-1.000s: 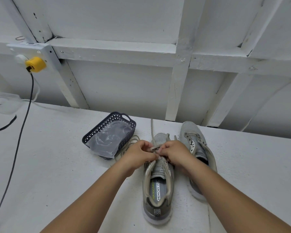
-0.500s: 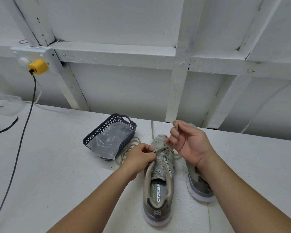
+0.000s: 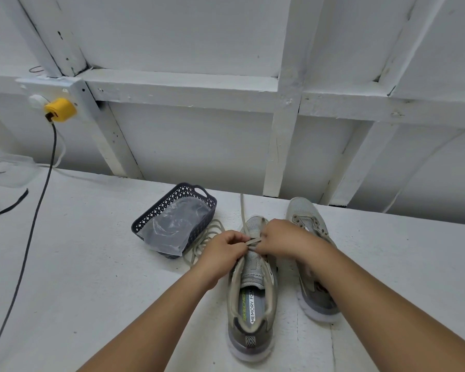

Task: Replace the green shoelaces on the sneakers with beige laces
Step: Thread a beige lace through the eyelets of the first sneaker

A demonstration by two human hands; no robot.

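Beige lace (image 3: 253, 241) pinched by left hand (image 3: 224, 249) and right hand (image 3: 284, 238) over grey mesh sneaker (image 3: 253, 288), perforated dark basket (image 3: 196, 233) with crinkled plastic bag (image 3: 172, 228) left of sneaker, second sneaker (image 3: 310, 229) partly hidden behind right forearm

Two sneakers (image 3: 253, 291) (image 3: 310, 229), one basket (image 3: 151, 224), one yellow plug (image 3: 60, 110), two hands (image 3: 223, 251) (image 3: 282, 237).

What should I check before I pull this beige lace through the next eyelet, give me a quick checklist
1. Left hand pinching the beige lace: ok.
2. Right hand on the lace over the near sneaker: ok.
3. Lace tip lined up with an eyelet: cannot tell, fingers hide it.
4. Slack free: ok, loose loops lie beside the basket, one end trails past the toe.
5. Sneaker flat on the table: ok.
6. Second sneaker laced: not ok, upper eyelets look bare.
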